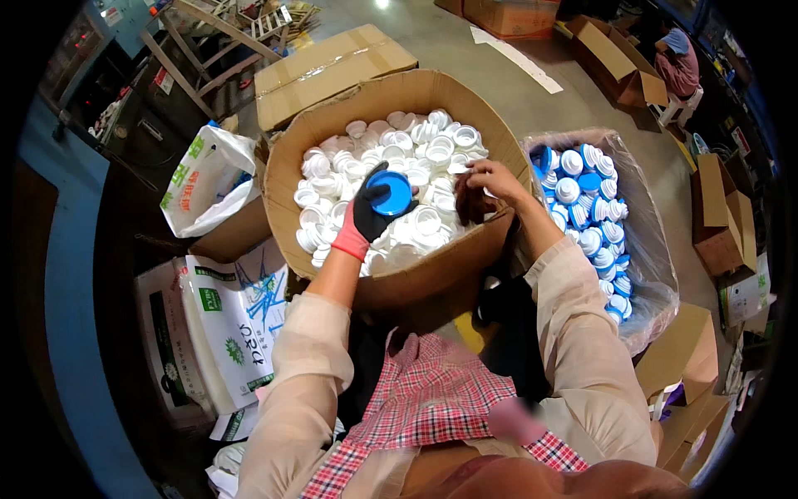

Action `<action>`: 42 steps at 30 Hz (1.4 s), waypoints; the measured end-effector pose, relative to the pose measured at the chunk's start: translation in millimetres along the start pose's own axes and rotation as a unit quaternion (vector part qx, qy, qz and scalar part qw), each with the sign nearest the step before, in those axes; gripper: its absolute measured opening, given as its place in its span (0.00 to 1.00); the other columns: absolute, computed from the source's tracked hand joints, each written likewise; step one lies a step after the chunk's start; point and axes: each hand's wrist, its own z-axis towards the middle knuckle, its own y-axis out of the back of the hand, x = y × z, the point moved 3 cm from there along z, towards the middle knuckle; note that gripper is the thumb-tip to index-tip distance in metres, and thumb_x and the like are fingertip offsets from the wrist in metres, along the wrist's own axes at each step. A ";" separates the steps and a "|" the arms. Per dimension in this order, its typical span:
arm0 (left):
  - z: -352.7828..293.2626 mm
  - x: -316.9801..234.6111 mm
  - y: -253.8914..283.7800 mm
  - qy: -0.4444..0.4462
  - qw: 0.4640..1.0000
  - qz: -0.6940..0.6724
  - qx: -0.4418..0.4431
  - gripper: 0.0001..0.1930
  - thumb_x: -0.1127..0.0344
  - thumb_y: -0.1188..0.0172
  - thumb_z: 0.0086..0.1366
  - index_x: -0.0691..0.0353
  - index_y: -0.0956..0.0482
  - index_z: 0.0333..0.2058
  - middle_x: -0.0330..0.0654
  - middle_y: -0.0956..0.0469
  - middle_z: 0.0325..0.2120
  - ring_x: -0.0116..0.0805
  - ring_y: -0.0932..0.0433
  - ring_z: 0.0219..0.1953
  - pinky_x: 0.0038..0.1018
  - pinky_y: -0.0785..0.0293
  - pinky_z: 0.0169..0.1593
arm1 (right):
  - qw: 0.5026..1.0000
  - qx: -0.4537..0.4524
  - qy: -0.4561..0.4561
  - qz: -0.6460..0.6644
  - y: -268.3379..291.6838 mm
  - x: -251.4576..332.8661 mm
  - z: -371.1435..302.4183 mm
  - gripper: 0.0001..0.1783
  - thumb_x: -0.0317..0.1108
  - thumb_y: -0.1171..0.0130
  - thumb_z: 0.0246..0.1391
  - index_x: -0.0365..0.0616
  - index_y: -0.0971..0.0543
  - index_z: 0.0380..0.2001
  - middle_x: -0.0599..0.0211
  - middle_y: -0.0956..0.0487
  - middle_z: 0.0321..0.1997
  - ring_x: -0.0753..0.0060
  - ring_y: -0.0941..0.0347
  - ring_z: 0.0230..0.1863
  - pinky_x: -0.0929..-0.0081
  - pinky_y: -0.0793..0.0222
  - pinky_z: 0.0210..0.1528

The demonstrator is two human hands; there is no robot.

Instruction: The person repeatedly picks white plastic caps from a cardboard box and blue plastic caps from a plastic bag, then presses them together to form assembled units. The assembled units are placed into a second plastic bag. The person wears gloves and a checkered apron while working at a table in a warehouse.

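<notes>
My left hand (371, 212), in a black glove with a pinkish-red cuff, holds a round blue cap (391, 193) with its flat face up. It hovers over a large cardboard box (391, 287) heaped with white ribbed plastic pieces (403, 154). My bare right hand (490, 183) is inside the box's right wall, with loosely bent fingers pointing left toward the white pieces. I see nothing held in it, though its underside is in dark shadow. Right of the box, a bin lined with clear plastic (652, 266) contains blue-and-white assembled pieces (586, 208).
A closed carton (332, 71) stands behind the box. At left are a white plastic bag (208, 179) and printed sacks (220, 324) with thin blue strips on top. Open cartons (682, 349) line the right side. Another person (677, 62) sits far right on a white stool.
</notes>
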 end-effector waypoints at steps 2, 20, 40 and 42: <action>5.3 -1.0 -8.5 0.005 1.000 -0.018 -0.008 0.31 0.75 0.46 0.58 0.50 0.38 0.61 0.56 0.34 0.58 0.70 0.37 0.60 0.59 0.35 0.60 | 0.976 0.033 -0.114 0.183 0.3 22.6 -6.1 0.09 0.33 0.42 0.49 0.37 0.22 0.25 0.68 0.22 0.26 0.77 0.28 0.30 0.77 0.32 0.36; 16.1 25.3 -4.5 0.093 0.974 -0.169 0.118 0.31 0.36 0.48 0.63 0.59 0.31 0.48 0.49 0.28 0.49 0.47 0.31 0.55 0.42 0.33 0.59 | 0.890 0.021 0.384 -0.245 -110.0 153.4 -44.6 0.13 0.28 0.44 0.45 0.46 0.22 0.37 0.64 0.29 0.41 0.59 0.30 0.43 0.66 0.33 0.42; 8.2 61.5 88.8 0.069 0.734 0.657 -0.156 0.22 0.51 0.50 0.66 0.67 0.23 0.43 0.55 0.20 0.36 0.47 0.23 0.37 0.36 0.30 0.45 | 0.956 0.021 0.039 -0.289 -74.4 82.6 -28.4 0.14 0.27 0.46 0.50 0.49 0.18 0.40 0.51 0.29 0.36 0.45 0.26 0.38 0.57 0.30 0.42; 9.1 54.9 72.0 0.013 0.663 0.737 -0.128 0.21 0.50 0.47 0.63 0.65 0.22 0.40 0.54 0.21 0.40 0.50 0.23 0.44 0.37 0.29 0.49 | 0.955 0.023 0.033 -0.294 -69.4 88.6 -31.1 0.14 0.27 0.46 0.52 0.49 0.18 0.41 0.53 0.28 0.37 0.46 0.26 0.38 0.58 0.30 0.42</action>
